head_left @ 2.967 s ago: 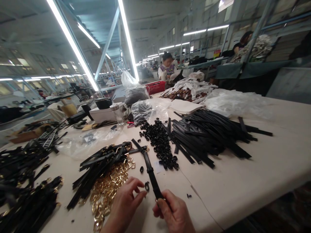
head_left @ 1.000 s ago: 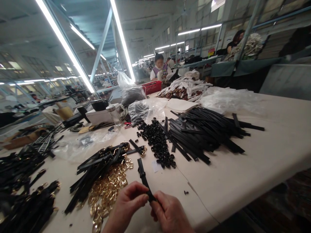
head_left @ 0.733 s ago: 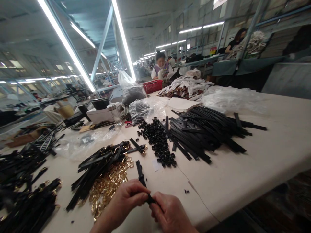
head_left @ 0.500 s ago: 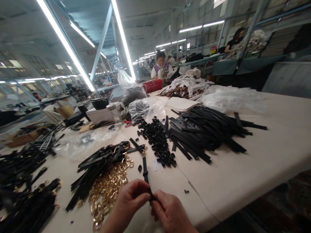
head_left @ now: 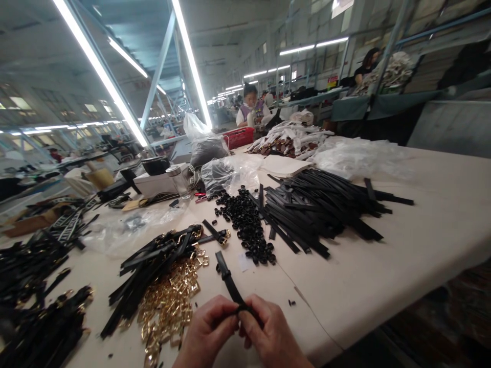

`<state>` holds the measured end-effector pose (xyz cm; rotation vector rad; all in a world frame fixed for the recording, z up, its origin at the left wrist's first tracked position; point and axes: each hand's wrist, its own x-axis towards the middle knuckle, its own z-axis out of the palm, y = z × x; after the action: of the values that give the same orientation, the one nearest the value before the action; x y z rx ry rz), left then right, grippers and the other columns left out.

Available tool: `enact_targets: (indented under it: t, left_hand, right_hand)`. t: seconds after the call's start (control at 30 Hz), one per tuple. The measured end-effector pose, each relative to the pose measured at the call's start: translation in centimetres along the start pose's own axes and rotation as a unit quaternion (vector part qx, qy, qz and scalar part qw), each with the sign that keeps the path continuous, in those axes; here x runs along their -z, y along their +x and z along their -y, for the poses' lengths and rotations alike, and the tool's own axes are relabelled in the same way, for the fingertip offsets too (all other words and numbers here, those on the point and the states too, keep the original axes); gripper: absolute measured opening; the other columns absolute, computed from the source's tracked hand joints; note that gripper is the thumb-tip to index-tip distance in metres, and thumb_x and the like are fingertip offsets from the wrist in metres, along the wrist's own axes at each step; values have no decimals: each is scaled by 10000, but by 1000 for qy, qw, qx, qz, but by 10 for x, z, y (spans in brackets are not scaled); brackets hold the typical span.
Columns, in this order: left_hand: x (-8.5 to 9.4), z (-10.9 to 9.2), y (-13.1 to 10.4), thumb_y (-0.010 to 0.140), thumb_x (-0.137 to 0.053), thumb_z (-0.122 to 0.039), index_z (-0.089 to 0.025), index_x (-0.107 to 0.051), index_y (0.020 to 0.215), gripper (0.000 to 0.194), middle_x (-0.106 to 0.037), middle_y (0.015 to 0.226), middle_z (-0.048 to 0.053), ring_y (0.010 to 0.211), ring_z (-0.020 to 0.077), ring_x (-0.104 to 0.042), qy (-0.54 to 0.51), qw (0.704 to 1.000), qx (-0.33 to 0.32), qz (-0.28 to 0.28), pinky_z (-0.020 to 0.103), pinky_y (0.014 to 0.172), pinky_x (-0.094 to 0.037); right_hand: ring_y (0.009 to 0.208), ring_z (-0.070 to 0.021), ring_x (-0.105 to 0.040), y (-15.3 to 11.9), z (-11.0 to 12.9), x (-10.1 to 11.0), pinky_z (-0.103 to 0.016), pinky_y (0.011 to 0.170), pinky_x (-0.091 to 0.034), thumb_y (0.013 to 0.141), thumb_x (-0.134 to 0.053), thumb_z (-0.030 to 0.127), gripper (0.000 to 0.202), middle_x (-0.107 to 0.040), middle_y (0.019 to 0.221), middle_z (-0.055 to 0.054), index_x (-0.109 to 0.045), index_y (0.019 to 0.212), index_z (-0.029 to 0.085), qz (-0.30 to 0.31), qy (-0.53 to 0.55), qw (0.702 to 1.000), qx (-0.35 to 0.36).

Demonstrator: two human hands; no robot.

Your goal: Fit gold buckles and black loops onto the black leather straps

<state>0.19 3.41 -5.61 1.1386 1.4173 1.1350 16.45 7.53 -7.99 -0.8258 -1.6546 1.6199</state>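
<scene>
The room is a long workshop under tube lights (head_left: pixel 99 71), and a pale tabletop (head_left: pixel 383 286) fills the lower part of the view.

On it, near the front edge, the left hand (head_left: pixel 213 327) and the right hand (head_left: pixel 268 327) are close together. Both are pinched on the near end of one black strap (head_left: pixel 233 289), and their fingertips almost meet. The fingers cover this end, so I cannot tell what is there.

From the fingers the strap goes away from the person and leans to the left; this is its long axis. Neither hand is clearly nearer to it, because both grip the same end, but the free part lies ahead of the left fingertips. A loop (head_left: pixel 225 274) sits around the strap near its far end. Whether this far end touches the tabletop, I cannot tell.

Left of the left hand is a heap of gold buckles (head_left: pixel 169 296), with a bundle of buckled straps (head_left: pixel 153 260) beside it. Beyond the held strap lies a pile of small black loops (head_left: pixel 251 225), and right of that, many plain straps (head_left: pixel 307 209). Farther back a co-worker (head_left: pixel 251 110) sits behind a red basket (head_left: pixel 238 137).
</scene>
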Motion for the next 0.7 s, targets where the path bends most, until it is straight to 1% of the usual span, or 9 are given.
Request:
enact_targets:
  t: [0.03,0.07,0.13,0.17,0.23,0.3,0.4,0.53,0.7]
  left_hand:
    - [-1,0,-1,736,-800,-447,-183,-768,731,265,-666,647,21,597,132,-588,-53,998,17,-23,213,583,-475]
    - [-1,0,-1,703,-821,-486,-178,-754,733,317,-651,623,8,543,104,-554,-114,991,39,-59,191,532,-449]
    - [0,-1,1,611,-871,-535,-181,-738,793,419,-628,610,-18,483,64,-503,-231,959,81,-144,147,452,-388]
    - [2,-2,3,565,-895,-537,-186,-740,840,473,-613,609,-31,469,50,-486,-273,941,92,-177,129,430,-366]
    - [4,-4,6,493,-934,-514,-173,-756,873,540,-551,566,-59,446,28,-444,-310,922,105,-205,106,407,-339]
    - [3,-3,7,450,-955,-489,-152,-770,808,525,-488,515,-77,426,13,-396,-313,921,121,-200,98,393,-313]
    - [-7,6,4,441,-957,-489,-155,-778,735,479,-463,444,-77,406,13,-372,-267,937,131,-184,106,391,-278]
    - [-22,18,-4,492,-899,-596,-143,-801,811,563,-447,373,-68,367,25,-359,-215,954,123,-167,132,389,-227]
    - [-26,21,-6,576,-793,-705,-119,-791,994,720,-425,368,-74,341,39,-311,-161,970,126,-131,172,370,-189]
  right_hand:
    - [551,-127,-590,0,0,0,-210,533,-464,952,-488,407,306,-641,673,-19,-604,824,154,-5,10,1000,0]
    - [543,-124,-585,0,-2,0,-208,528,-459,946,-491,389,295,-643,668,-19,-610,817,152,-5,12,1000,2]
    - [535,-120,-580,1,-5,-1,-200,520,-446,919,-507,332,241,-643,653,-13,-618,802,153,2,0,1000,1]
    - [533,-119,-579,1,-6,-1,-197,518,-438,905,-515,306,217,-638,640,-6,-617,785,157,4,-11,1000,0]
    - [540,-118,-584,1,-8,-1,-193,524,-430,891,-519,272,193,-638,632,2,-617,763,165,6,-38,999,2]
    - [538,-116,-584,1,-10,-2,-192,524,-423,894,-513,266,198,-632,618,9,-614,752,171,2,-58,998,6]
    - [524,-116,-583,1,-10,-3,-192,506,-422,913,-501,297,221,-639,624,6,-614,769,175,-7,-59,998,3]
    - [545,-125,-596,1,-12,-4,-199,516,-445,936,-489,336,239,-657,666,-8,-637,840,174,-10,-76,997,21]
    - [528,-130,-599,3,-11,-4,-207,515,-452,953,-466,363,272,-655,655,-15,-632,855,171,-16,-81,996,21]
